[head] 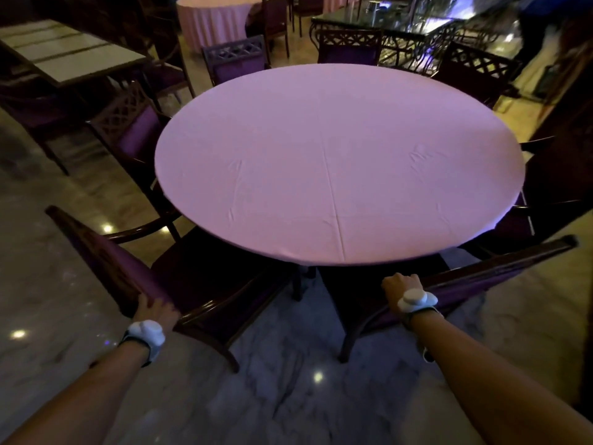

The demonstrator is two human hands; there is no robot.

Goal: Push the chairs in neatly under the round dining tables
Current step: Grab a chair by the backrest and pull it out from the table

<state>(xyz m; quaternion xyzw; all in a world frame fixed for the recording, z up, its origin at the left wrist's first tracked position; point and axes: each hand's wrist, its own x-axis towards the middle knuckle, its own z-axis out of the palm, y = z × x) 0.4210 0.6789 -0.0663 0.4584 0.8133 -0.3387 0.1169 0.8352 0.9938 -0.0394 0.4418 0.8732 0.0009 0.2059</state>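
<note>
A round table (337,162) with a pink cloth fills the middle of the head view. Two dark wooden chairs with purple upholstery stand at its near edge. My left hand (152,311) grips the top rail of the near left chair (106,252), at the rail's near end. My right hand (401,289) grips the top rail of the near right chair (500,268), at its left end. Both seats reach partly under the tablecloth. A gap of floor lies between the two chairs. White devices sit on both wrists.
More purple chairs ring the table: at the left (128,130), the far left (237,59), the far middle (349,46) and the far right (475,72). Another pink-clothed table (211,20) stands behind. A rectangular table (73,56) is at the far left. A person stands at the top right.
</note>
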